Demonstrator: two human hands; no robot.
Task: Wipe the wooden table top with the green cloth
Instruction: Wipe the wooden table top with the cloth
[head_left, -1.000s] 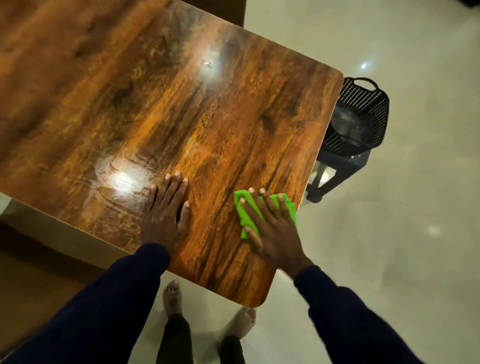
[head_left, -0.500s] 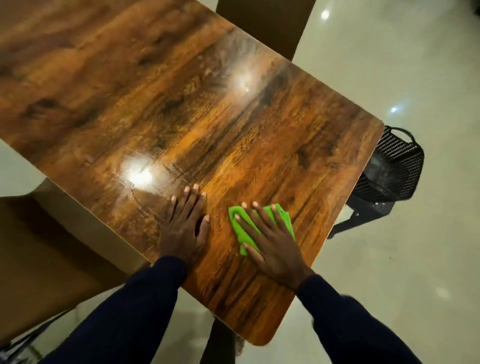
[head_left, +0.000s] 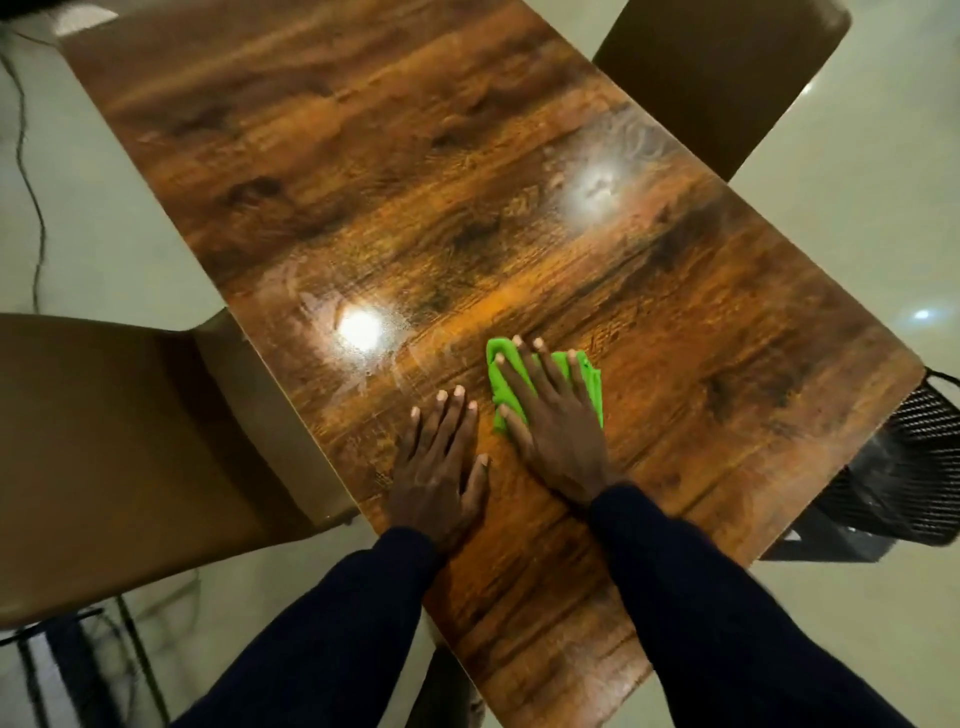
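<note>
The glossy wooden table top (head_left: 415, 171) fills the middle of the view and runs away from me to the upper left. On it lies a folded green cloth (head_left: 589, 382), partly covered by my right hand (head_left: 553, 421), which presses on it with straight, spread fingers. Just left of the cloth my left hand (head_left: 441, 462) rests flat on the bare wood, fingers straight. Faint smear marks show around the two bright light reflections on the table.
A tan chair (head_left: 130, 447) stands against the table's left edge. Another brown chair back (head_left: 722, 67) is at the far right side. A black mesh basket (head_left: 904, 467) sits on the pale floor by the right corner. A thin cable (head_left: 31, 208) hangs at far left.
My right hand has slid the cloth away from the near right edge, farther onto the table. My left hand stays flat beside it. My view has shifted and shows more of the table.
</note>
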